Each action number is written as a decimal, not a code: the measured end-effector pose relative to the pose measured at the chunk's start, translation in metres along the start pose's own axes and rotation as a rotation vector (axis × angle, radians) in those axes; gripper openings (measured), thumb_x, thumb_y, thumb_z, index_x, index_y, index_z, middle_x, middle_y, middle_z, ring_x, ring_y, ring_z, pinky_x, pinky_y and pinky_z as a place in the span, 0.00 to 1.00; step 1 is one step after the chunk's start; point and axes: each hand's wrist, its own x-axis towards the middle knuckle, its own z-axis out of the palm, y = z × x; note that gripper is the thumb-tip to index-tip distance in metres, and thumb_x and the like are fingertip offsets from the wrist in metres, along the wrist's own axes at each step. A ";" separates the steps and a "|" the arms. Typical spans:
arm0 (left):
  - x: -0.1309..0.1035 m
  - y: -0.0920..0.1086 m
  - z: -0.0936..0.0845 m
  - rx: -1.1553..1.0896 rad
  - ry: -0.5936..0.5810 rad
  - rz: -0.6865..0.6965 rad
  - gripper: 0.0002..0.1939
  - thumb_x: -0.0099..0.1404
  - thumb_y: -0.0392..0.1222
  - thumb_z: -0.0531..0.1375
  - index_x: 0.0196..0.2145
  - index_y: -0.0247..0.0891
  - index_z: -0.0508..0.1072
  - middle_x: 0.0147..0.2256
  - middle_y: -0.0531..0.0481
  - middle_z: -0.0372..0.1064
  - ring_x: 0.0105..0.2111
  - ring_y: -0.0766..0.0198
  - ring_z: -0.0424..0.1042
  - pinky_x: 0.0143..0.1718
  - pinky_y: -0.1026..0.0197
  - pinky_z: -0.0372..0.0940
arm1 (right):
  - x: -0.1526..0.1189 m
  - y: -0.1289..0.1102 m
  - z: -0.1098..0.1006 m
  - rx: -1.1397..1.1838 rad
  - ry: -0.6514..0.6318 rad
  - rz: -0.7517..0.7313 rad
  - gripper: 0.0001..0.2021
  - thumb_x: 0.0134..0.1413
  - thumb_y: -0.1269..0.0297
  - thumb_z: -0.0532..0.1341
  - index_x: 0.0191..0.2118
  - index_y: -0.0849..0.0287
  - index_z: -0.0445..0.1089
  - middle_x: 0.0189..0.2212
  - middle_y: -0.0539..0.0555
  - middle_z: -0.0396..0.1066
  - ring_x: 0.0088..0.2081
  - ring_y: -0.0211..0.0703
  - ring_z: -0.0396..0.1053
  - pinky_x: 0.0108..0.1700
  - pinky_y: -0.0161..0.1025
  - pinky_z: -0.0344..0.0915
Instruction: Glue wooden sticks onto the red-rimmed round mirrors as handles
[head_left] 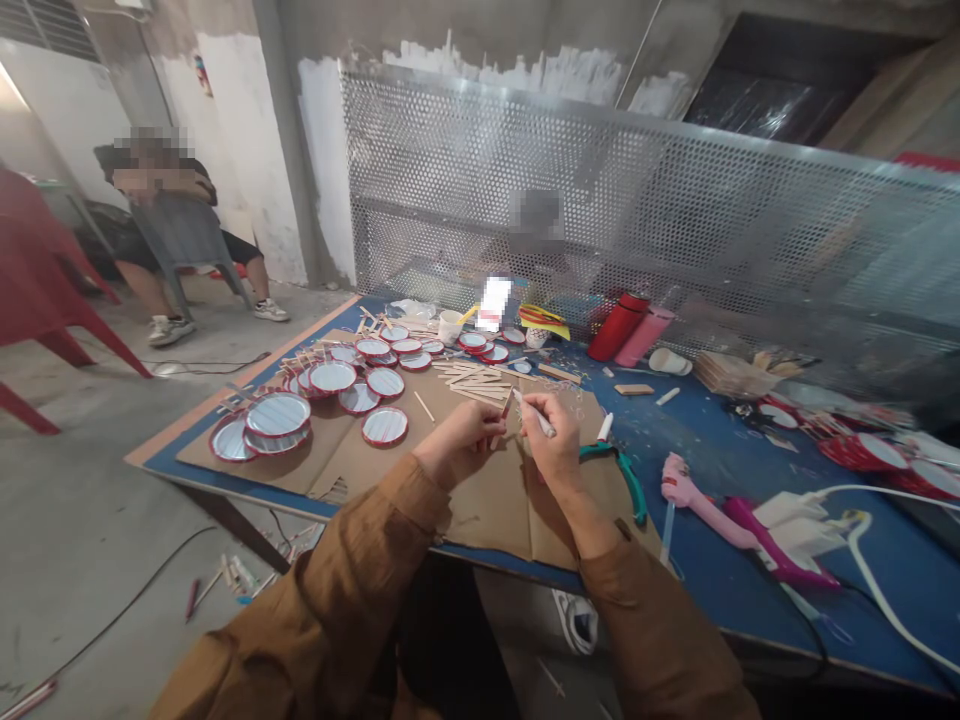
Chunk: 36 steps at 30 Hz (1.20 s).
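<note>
– Above the big flat brown cardboard sheet (487, 505), just below frame centre: right hand (555, 440) and left hand (463, 432), both clamped!
– On what?
– In the right, a slim white pen-shaped tool (542, 422); looks light, stiff, maybe slippery, best held near the tip. In the left, smaller yet, a thin reddish-brown stick (508, 404), tilted: likely feather-light, snappable, best pinched near the bottom.

Left wall (67, 100): bright glow at edge
Cardboard (480, 505): muted light — soft shadows
Red chair (45, 260): blurred — stretched
Heads (536, 215): pixelated
</note>
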 end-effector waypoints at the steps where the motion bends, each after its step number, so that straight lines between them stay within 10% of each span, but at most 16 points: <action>1: 0.001 0.000 0.000 -0.002 0.000 0.001 0.09 0.58 0.31 0.53 0.21 0.35 0.63 0.15 0.56 0.60 0.13 0.73 0.58 0.18 0.68 0.54 | 0.000 0.000 0.000 -0.003 -0.002 -0.001 0.10 0.58 0.57 0.57 0.36 0.57 0.70 0.26 0.51 0.72 0.27 0.41 0.70 0.31 0.36 0.65; 36: -0.001 -0.005 0.000 -0.021 0.004 0.042 0.09 0.59 0.37 0.55 0.22 0.36 0.63 0.16 0.55 0.59 0.15 0.73 0.58 0.19 0.69 0.52 | 0.002 -0.008 -0.003 0.022 0.044 0.025 0.11 0.58 0.55 0.56 0.32 0.56 0.68 0.22 0.50 0.69 0.28 0.42 0.70 0.30 0.35 0.65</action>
